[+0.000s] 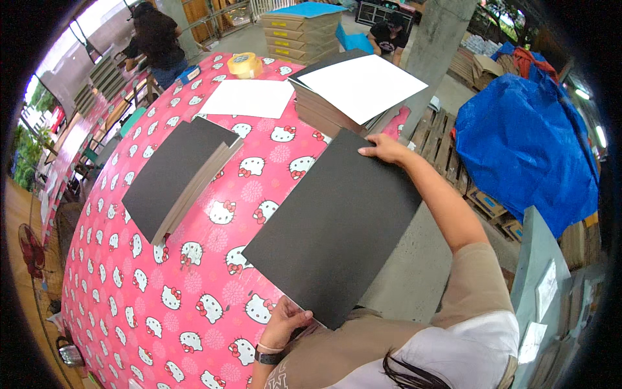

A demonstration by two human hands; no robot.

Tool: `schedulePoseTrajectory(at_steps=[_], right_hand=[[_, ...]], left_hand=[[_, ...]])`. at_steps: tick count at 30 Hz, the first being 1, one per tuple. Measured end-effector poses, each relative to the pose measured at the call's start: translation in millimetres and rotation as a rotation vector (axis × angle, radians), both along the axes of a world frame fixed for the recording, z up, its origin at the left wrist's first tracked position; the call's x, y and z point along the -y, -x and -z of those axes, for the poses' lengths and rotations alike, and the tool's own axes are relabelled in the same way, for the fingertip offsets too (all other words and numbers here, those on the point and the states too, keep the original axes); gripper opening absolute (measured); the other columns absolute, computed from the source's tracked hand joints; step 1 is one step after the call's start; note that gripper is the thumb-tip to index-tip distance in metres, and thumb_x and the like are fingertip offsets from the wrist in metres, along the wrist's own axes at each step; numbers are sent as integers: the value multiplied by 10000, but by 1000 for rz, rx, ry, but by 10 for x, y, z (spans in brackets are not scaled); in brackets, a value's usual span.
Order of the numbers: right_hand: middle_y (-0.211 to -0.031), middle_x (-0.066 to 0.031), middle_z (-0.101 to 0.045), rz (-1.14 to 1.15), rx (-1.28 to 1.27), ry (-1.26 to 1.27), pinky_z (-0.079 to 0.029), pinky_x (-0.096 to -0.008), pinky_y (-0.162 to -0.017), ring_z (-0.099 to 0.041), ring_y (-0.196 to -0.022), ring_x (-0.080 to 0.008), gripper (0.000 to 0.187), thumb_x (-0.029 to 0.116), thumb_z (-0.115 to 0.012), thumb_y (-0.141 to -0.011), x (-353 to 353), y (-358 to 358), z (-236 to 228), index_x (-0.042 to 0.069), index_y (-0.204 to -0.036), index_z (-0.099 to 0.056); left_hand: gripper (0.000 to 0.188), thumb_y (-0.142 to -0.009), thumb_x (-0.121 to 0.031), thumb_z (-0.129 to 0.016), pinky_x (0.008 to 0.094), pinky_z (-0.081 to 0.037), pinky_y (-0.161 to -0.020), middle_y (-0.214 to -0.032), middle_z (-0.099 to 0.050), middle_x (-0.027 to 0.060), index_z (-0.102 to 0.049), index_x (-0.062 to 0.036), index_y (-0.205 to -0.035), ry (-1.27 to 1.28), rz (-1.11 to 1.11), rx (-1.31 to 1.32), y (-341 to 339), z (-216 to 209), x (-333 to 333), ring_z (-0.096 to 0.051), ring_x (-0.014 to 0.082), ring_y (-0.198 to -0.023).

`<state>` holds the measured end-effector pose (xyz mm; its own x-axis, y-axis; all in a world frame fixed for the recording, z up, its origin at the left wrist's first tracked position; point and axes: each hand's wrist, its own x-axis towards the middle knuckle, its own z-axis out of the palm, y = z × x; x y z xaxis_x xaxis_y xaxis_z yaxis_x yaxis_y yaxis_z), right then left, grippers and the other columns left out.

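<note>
While a dark-topped stack of boards [176, 176] lies on the pink patterned tablecloth [214, 277] at your far left, a yellow tape roll [245, 65] sits beyond it, near a white sheet [249, 98]. Your left hand [288, 322] pinches the near edge of the black board [337, 227], thumb on top; the board spans the table's right edge, before you. Your right hand [387, 150] pinches its far corner, thumb on top. Farther right bulges a blue tarp [525, 146].
</note>
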<state>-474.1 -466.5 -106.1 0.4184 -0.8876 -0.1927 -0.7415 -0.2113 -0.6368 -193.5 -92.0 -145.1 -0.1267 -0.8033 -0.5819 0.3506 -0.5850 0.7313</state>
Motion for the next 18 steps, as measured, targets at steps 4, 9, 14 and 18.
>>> schedulePoseTrajectory(at_steps=[4, 9, 14, 18], right_hand=[[-1054, -222, -573, 49, -65, 232, -426, -379, -821, -552, -979, -297, 507, 341, -641, -766, 101, -71, 78, -50, -1074, -546], [-1036, -244, -573, 276, -272, 330, -426, -387, -841, -564, -964, -338, 531, 433, -586, -780, -160, 320, 411, -28, -1044, -569], [-892, -200, -630, 320, -247, 0, -452, -382, -763, -613, -850, -319, 687, 613, -497, -756, -351, 651, 435, -34, -949, -622], [-862, -216, -630, 414, -291, 96, -451, -398, -747, -615, -817, -336, 716, 645, -505, -716, -578, 594, 375, -34, -898, -640]], left_hand=[[295, -760, -74, -656, 243, -473, -607, -724, -512, 72, -384, -15, -859, 125, -84, 175, 92, 91, 183, -558, 143, -659], [456, -746, -81, -676, 275, -484, -677, -898, -503, 95, -357, 30, -1051, 173, 45, 396, 68, 12, 319, -553, 166, -790], [529, -795, -196, -634, 298, -437, -798, -1001, -470, 76, -317, -19, -1181, 33, -251, 78, 119, 241, 327, -493, 184, -962], [355, -844, -324, -547, 248, -413, -648, -903, -520, 3, -443, -97, -1097, 97, -301, 79, 15, 359, 430, -495, 97, -803]])
